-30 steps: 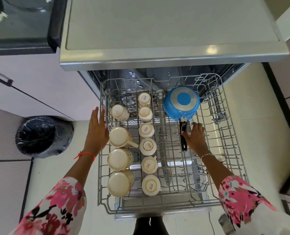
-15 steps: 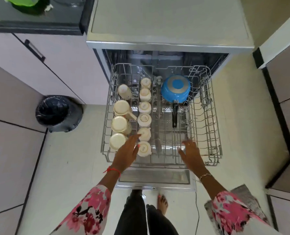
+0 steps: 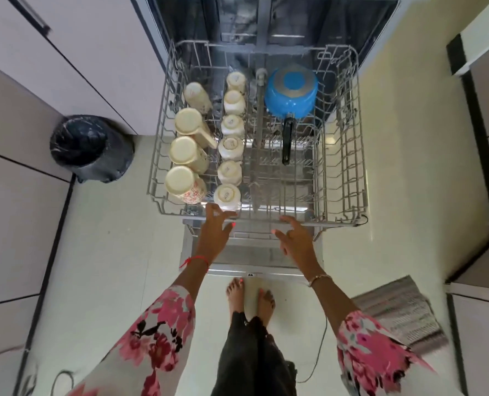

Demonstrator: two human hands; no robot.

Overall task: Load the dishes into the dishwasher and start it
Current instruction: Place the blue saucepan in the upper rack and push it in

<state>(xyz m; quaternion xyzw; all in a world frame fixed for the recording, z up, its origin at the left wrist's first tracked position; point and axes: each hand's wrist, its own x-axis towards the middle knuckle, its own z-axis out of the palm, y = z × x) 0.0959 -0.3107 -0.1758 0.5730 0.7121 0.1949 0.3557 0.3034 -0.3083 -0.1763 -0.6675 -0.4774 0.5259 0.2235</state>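
Dishwasher rack (image 3: 352, 144) stands pulled out, long axis running 12 to 6, with upturned cups (image 3: 231, 145) filed along its 9 o'clock side. Blue saucepan (image 3: 290, 92) sits inverted toward 1 o'clock (handle (image 3: 288, 141) pointing at 6). Left hand (image 3: 216, 237) and right hand (image 3: 296, 242) reach the rack's 6 o'clock rim, fingers (image 3: 221, 214) spread apart, gripping nothing.

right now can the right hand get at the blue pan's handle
Probably yes: the right hand is at the front of the rack, and nothing stands between it and the pan handle.
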